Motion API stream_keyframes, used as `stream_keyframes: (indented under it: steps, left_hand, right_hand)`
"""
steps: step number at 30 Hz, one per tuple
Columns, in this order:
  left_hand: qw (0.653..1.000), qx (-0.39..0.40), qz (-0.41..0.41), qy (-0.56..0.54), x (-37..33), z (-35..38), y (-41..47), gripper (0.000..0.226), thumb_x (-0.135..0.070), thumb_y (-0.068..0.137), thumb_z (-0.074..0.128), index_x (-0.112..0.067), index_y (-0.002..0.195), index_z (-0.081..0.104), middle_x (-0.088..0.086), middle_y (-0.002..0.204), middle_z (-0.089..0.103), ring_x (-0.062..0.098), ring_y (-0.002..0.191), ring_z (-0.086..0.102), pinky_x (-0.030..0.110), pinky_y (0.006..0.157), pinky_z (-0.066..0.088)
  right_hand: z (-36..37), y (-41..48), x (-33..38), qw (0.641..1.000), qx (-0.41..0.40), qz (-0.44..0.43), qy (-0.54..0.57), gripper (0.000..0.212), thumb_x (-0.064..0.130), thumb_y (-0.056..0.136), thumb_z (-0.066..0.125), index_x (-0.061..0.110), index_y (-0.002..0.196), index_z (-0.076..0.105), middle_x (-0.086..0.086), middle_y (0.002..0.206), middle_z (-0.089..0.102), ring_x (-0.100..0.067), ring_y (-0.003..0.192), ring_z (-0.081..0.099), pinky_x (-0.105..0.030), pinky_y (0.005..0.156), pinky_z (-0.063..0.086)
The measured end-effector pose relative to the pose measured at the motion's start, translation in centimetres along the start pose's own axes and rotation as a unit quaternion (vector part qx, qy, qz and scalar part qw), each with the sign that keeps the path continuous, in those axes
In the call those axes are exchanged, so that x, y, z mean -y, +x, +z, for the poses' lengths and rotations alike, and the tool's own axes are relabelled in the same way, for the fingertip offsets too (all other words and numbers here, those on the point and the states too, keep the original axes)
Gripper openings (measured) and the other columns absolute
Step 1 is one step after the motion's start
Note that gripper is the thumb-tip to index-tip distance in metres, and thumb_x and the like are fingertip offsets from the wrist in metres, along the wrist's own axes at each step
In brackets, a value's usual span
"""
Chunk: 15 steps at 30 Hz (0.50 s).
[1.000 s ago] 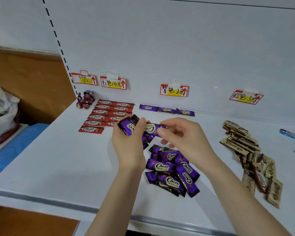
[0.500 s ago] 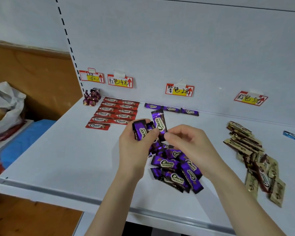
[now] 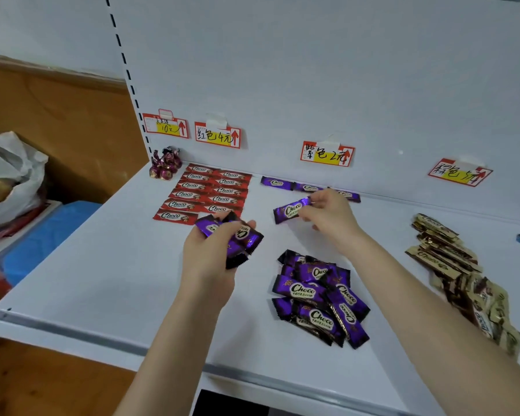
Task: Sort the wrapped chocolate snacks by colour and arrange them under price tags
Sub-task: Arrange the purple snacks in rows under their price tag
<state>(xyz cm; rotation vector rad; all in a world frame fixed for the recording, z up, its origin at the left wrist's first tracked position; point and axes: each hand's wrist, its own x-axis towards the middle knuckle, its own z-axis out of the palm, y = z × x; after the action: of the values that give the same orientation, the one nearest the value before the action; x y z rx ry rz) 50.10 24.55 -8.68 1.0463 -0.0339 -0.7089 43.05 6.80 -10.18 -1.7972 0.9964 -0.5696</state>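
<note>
Lay the purple bar (image 3: 290,210) flat, logo up, parallel to and just in front of the back row (image 3: 276,183) beneath the purple price tag (image 3: 327,154) (starting a second row). The bar is a glossy violet wrapper with white "Choco" lettering, pinched at one end by the right hand (image 3: 327,216), near the rear of the shelf (image 3: 102,280). The left hand (image 3: 207,259) grips a spare bundle (image 3: 237,235).

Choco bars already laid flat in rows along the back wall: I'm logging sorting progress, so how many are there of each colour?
red Choco bars: 11
purple Choco bars: 3
Total: 14
</note>
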Motion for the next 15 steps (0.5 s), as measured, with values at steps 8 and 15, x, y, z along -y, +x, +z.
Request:
stream_keyframes:
  steps: [8,15]
  left_hand:
    - [0.999,-0.013,0.044,-0.017,-0.4,-1.4,1.1,0.025,0.007,0.086,0.056,-0.015,0.097,0.057,-0.002,0.071,0.073,0.016,0.075,0.072,0.025,0.056,0.057]
    - [0.998,-0.019,0.052,-0.014,-0.1,-1.4,1.6,0.024,0.005,0.086,0.057,-0.016,0.098,0.057,0.002,0.081,0.073,0.015,0.075,0.072,0.025,0.058,0.058]
  right_hand:
    - [-0.2,0.7,-2.2,0.903,0.013,-0.252,-0.347,0.036,0.032,0.090,0.055,0.016,0.122,0.056,-0.003,0.123,0.056,-0.021,0.117,0.046,-0.023,0.087,0.032]
    - [1.5,2.2,-2.3,0.898,0.101,-0.256,-0.343,0.037,0.033,0.096,0.042,0.018,0.126,0.056,0.001,0.127,0.053,-0.016,0.121,0.041,-0.025,0.096,0.032]
